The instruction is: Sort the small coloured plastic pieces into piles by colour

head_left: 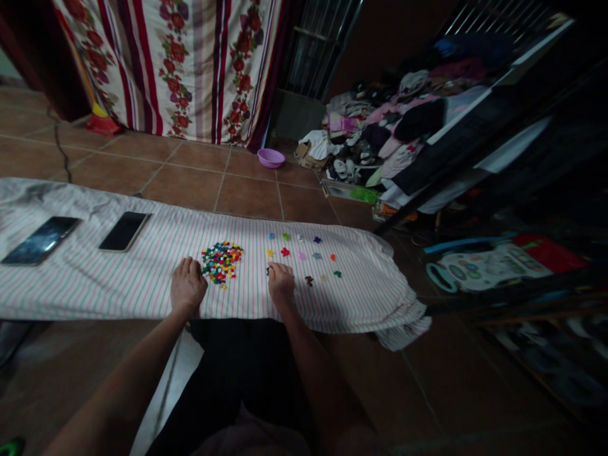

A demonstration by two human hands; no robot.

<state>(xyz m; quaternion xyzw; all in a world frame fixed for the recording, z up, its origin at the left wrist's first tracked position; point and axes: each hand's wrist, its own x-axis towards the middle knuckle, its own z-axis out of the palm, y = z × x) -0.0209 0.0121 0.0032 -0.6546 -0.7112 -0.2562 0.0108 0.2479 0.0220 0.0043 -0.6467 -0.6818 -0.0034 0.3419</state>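
Observation:
A heap of small multicoloured plastic pieces point(221, 261) lies on the striped cloth point(142, 288). Just left of it rests my left hand point(187, 285), fingers loosely bent on the cloth and thumb side close to the heap's edge. My right hand point(282, 282) is closed in a pinch over the cloth; a small dark piece point(267, 271) shows at its fingertips, but whether it is gripped is unclear. Around and beyond this hand sit little single-colour clusters in rows, among them a yellow cluster point(270, 253), a red cluster point(285, 252), a brown cluster point(309, 280) and a green cluster point(337, 274).
Two phones, a larger one point(40, 240) and a smaller one point(124, 231), lie on the cloth at left. Past the far edge, a purple basin point(271, 158) stands on the tiled floor. Clothes point(380, 126) are heaped at upper right, near a dark rack frame.

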